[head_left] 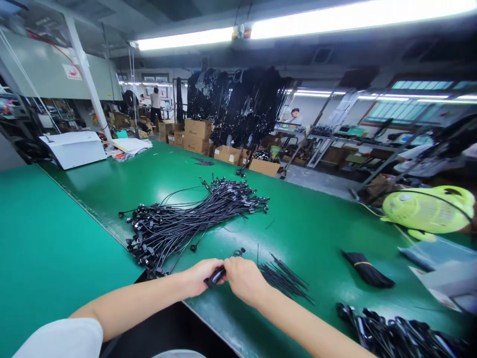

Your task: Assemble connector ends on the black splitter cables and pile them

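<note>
A folded black cable (215,276) is held between my two hands near the front edge of the green table. My left hand (199,278) is closed around its near end, and my right hand (244,278) grips it from the other side; a small loop and connector stick out beyond the fingers. Just past my hands lies a large pile of loose black cables (194,216) with connectors at both ends. To the right of my right hand, thin black cable ties (285,278) are scattered.
Rubber-banded black ties (368,269) lie to the right, near a heap of bundled cables (395,330). A yellow-green fan (428,209) sits at the table's right edge. A white box (76,149) stands at far left. Cartons (197,130) and people are beyond.
</note>
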{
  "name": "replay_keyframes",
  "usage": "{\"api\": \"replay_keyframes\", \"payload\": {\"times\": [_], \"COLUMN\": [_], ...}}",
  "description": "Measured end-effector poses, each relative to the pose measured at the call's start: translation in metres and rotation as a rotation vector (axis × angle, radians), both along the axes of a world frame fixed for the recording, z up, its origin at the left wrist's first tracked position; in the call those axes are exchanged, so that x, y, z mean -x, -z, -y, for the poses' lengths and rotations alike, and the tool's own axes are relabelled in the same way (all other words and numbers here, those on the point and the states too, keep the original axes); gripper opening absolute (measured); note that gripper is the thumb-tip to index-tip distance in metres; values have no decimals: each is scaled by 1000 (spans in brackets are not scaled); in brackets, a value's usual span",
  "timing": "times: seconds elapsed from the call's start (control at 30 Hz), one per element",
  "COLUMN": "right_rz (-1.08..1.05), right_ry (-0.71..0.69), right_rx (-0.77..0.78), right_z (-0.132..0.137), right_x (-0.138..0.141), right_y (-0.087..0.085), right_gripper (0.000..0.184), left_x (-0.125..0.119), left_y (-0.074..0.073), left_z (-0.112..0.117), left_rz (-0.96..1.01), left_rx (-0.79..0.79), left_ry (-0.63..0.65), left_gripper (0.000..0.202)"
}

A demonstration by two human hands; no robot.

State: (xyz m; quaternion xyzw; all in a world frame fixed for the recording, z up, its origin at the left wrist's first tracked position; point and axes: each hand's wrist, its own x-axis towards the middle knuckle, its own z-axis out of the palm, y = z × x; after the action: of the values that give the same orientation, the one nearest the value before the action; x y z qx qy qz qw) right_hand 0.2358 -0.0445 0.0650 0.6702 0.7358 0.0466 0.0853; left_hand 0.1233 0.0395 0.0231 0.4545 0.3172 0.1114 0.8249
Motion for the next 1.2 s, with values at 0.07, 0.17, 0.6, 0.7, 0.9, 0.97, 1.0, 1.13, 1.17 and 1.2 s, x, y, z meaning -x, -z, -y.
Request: {"api": "replay_keyframes", "payload": {"times": [0.07, 0.17, 0.6, 0.7, 0.9, 0.97, 1.0, 1.13, 1.17, 1.2], "right_rz": [-190, -487, -1198, -1115, -1157, -1075, -1022, -937, -941, -953], "right_ry": [137, 251, 470, 303, 318, 401, 416, 302, 273, 256], "right_rx": [-84, -201, -391, -353, -208, -315, -357, -309, -279, -258], "right_z": [-2, 0, 13, 22, 21, 19, 20, 31, 35, 37], "right_x": [-2, 1, -15, 5, 4, -9, -13, -3, 3, 8], "right_y": [3, 6, 12, 6, 18, 20, 21, 15, 13, 10], "right_gripper": [24, 28, 36, 36, 36, 36, 35, 30, 29, 28], "left_x": [-1, -1, 16, 11, 27, 31, 30, 22, 20, 20], "left_y": [-2, -6, -30, -32, -45, -36, -29, -6, -4, -4], "left_z": [-10, -23, -14, -16, -9, -1, 2, 5, 5, 4], "left_rz": [30, 92, 59, -17, 155, 103, 57, 32, 62, 85], "left_rx": [-23, -77, -823, -634, -822, -828, -740, -263, -212, -184], "left_ry": [-55, -95, 349, 234, 385, 475, 481, 238, 162, 123], "left_gripper": [26, 23, 19, 34, 50, 56, 62, 73, 67, 60]}}
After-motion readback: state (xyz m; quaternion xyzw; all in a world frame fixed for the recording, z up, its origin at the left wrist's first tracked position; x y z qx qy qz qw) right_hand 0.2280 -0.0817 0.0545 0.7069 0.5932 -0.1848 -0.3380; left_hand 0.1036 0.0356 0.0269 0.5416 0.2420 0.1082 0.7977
